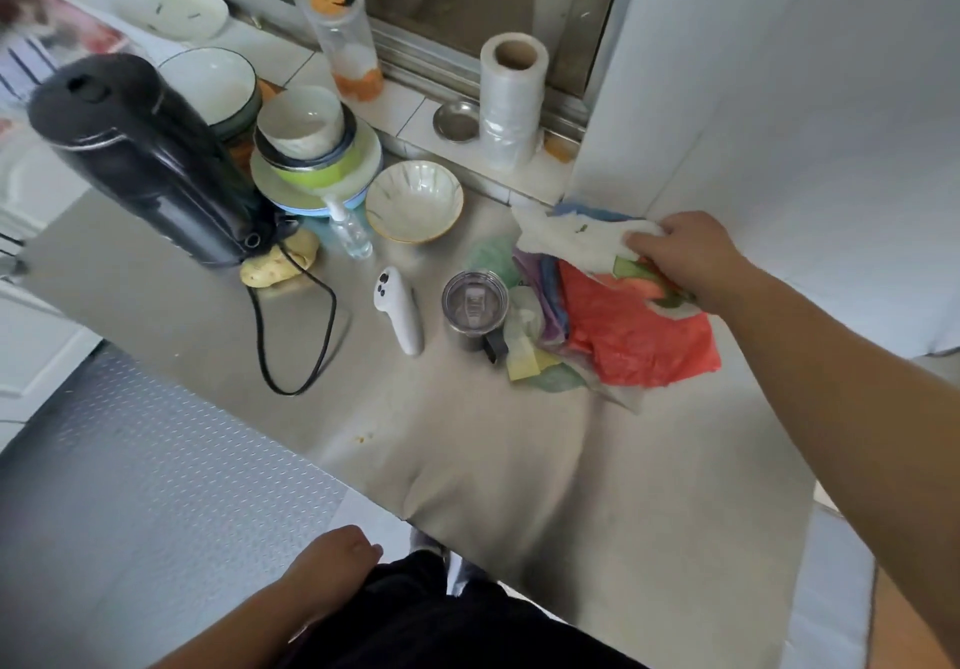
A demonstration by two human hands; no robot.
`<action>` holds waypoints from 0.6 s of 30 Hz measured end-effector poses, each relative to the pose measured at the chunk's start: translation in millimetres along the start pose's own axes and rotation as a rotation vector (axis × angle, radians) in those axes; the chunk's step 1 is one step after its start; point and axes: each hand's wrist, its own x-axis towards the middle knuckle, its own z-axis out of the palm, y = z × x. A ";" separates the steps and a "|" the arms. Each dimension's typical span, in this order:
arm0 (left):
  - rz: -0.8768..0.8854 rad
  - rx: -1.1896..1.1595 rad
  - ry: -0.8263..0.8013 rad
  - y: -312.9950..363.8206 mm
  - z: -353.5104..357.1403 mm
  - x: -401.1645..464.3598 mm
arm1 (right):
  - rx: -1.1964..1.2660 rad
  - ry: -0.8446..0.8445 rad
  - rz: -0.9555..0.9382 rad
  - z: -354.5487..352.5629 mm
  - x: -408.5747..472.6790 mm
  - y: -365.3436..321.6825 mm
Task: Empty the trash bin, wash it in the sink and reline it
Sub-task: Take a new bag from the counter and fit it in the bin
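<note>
A heap of folded plastic bags lies on the steel counter (pixel 467 450) by the right wall, with a red bag (pixel 634 330) on top. My right hand (pixel 691 258) reaches over the heap and grips a white plastic bag (pixel 576 242), lifted a little above the others. My left hand (pixel 332 559) hangs low by my hip, below the counter edge, fingers loosely curled and holding nothing. No trash bin or sink is in view.
A black electric kettle (pixel 140 154) with its cord stands at the left, beside stacked bowls (pixel 306 143), a white bowl (pixel 413 201), a lidded mug (pixel 475 307), a white handheld device (pixel 400 315) and a cling film roll (pixel 511 102).
</note>
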 end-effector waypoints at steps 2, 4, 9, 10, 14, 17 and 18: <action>-0.006 0.012 0.013 -7.7 7.5 -3.8 | 0.077 -0.090 0.040 -7.2 -4.2 -17.7; -0.001 0.053 0.027 -16.7 15.1 -8.7 | 0.138 -0.085 0.020 -12.1 -8.1 -41.4; 0.007 0.019 0.061 -48.8 29.5 -23.3 | 0.345 -0.096 -0.208 1.9 -38.1 -123.9; 0.001 0.005 0.067 -56.3 31.4 -26.6 | 0.341 -0.103 -0.264 12.7 -46.8 -139.3; -0.032 -0.096 0.091 -94.2 38.4 -42.8 | 0.274 -0.154 -0.462 74.5 -92.3 -191.0; -0.058 -0.222 0.131 -134.5 42.0 -54.0 | 0.125 -0.176 -0.612 132.7 -142.9 -221.8; -0.070 -0.274 0.149 -149.6 42.6 -58.1 | 0.094 -0.198 -0.656 153.4 -162.9 -230.7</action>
